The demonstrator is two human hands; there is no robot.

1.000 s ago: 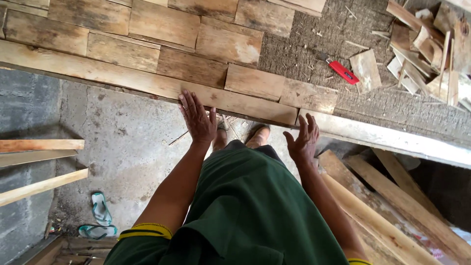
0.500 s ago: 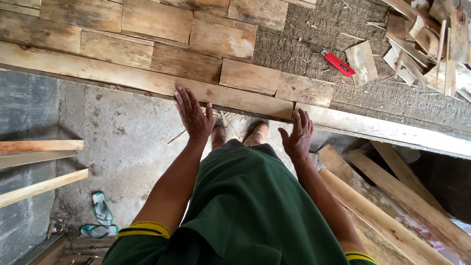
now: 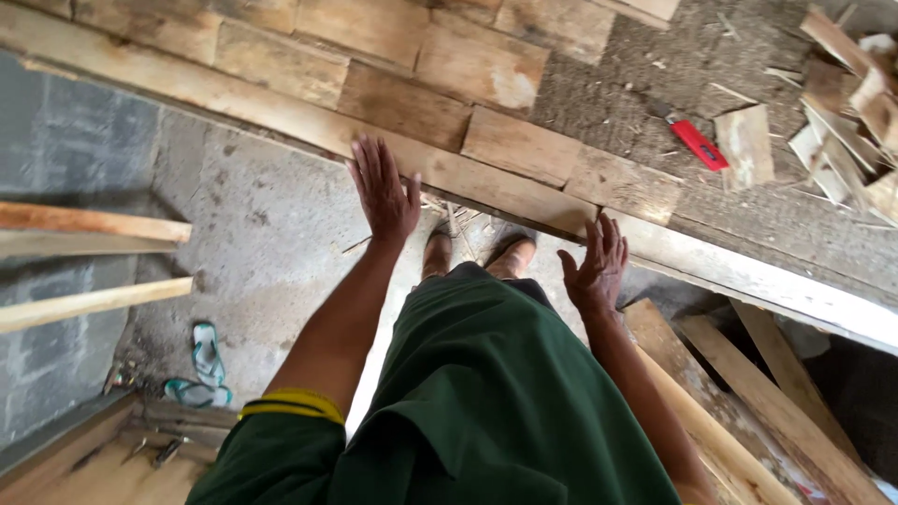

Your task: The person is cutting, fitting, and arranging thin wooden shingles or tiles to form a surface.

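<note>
A long wooden beam (image 3: 234,98) runs across the view from upper left to lower right, edging a floor of short planks (image 3: 486,61). My left hand (image 3: 383,192) is spread flat with its fingers on the near edge of this beam. My right hand (image 3: 594,266) hovers with fingers apart just below the beam, holding nothing. My two feet (image 3: 477,254) in brown shoes stand on the concrete floor far below.
A red-handled tool (image 3: 697,142) lies on the rough grey surface beyond the planks. Wood offcuts (image 3: 847,122) pile at the upper right. Two planks (image 3: 89,234) jut in from the left. Sandals (image 3: 201,365) lie on the concrete. Slanted boards (image 3: 748,393) lean at the lower right.
Both hands have risen slightly toward the beam. My left hand's fingers now overlap the beam's edge. The view has tilted a little.
</note>
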